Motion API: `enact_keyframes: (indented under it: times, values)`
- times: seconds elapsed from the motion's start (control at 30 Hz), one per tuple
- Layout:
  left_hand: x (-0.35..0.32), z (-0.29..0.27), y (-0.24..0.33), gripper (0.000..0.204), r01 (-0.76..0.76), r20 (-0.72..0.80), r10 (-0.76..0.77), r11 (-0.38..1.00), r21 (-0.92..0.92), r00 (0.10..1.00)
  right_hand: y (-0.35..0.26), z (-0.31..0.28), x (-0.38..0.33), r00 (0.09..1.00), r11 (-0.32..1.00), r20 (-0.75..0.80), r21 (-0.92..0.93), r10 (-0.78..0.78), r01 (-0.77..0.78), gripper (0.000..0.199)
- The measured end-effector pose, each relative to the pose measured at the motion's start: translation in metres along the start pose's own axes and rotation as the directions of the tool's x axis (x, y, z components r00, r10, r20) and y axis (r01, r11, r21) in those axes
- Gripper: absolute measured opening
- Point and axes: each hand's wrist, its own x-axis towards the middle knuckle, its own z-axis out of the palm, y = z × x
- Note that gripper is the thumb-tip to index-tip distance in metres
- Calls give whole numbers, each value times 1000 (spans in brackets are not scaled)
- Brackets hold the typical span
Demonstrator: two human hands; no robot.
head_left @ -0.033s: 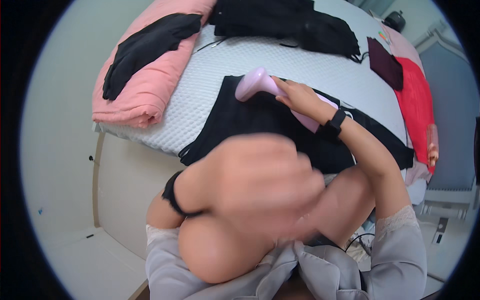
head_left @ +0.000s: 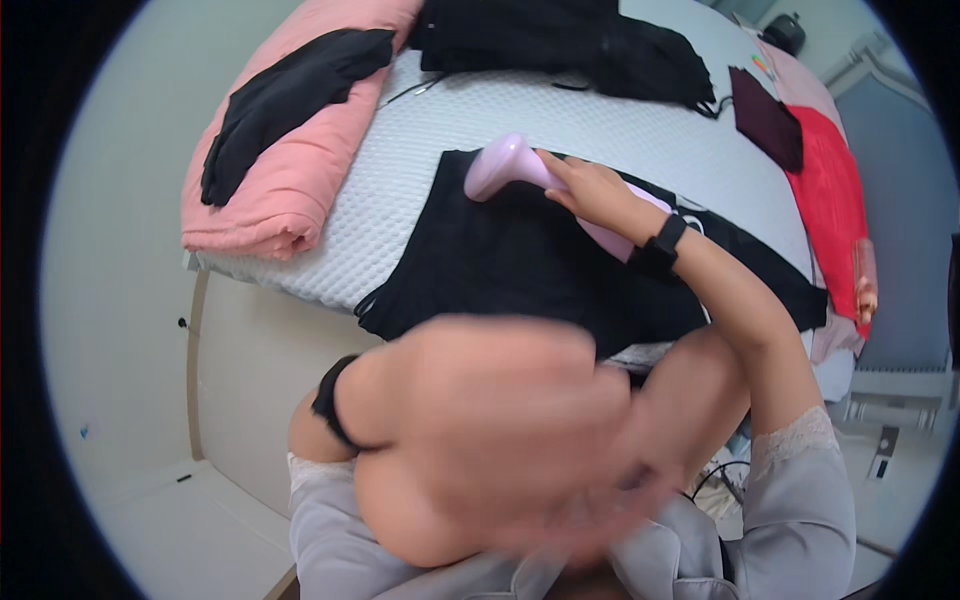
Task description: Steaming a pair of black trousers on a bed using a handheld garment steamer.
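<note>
"Why hold the pink device (head_left: 522, 168) that way?"

"The right grip (head_left: 592, 192) is wrapped around its handle, probably to keep its head over the black garment (head_left: 490, 265) laid on the bed (head_left: 420, 130)."

"And the left grip (head_left: 510, 395)?"

"Blurred; one cannot tell whether it's closed."

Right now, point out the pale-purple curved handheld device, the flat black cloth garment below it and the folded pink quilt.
Handheld device (head_left: 532, 168): head view, on its neck.
Black garment (head_left: 530, 260): head view, on its broad left part.
Pink quilt (head_left: 300, 175): head view, on its bare face.
</note>
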Motion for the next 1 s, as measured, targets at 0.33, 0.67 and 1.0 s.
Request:
enact_keyframes:
  times: [0.33,0.67,1.0]
  values:
    - [43,10,46,23,-69,-194,73,997,27,978,2,0,-3,997,999,66,17,37,-38,57]
    - [50,-10,46,53,83,-84,-90,993,-83,992,1,9,1,998,999,34,21,45,-46,56]
    - [40,-6,28,38,-47,-54,43,996,-77,998,4,11,-1,998,999,38,17,40,-41,61]
